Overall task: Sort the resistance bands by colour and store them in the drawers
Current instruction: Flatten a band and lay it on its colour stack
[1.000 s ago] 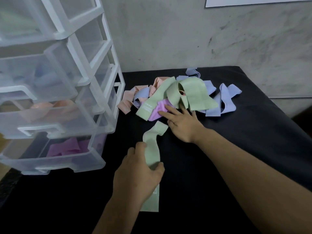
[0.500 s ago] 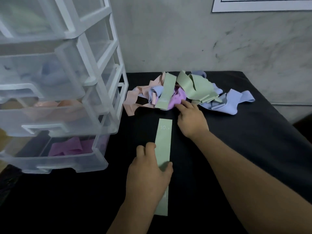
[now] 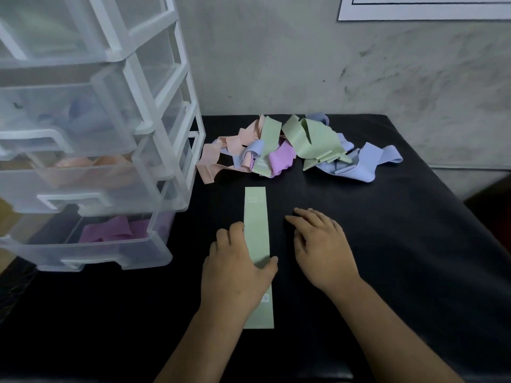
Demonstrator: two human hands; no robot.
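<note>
A flat green resistance band (image 3: 256, 228) marked "30" lies straight on the black table (image 3: 401, 244). My left hand (image 3: 237, 268) rests on its near half, thumb across it, pressing it down. My right hand (image 3: 322, 248) hovers or rests on the table just right of the band, fingers relaxed, holding nothing. Behind them sits a tangled pile of bands (image 3: 293, 149) in green, pink, purple and blue. A clear plastic drawer unit (image 3: 91, 150) stands at the left; its drawers show blue, peach and purple bands.
A grey wall (image 3: 304, 64) rises behind the table, with a white sheet (image 3: 423, 8) at the top right. The table's right edge drops off near the far right of the view.
My right hand left the pile and drew back toward me, beside the green band. The left hand stays on the band, which now lies straight.
</note>
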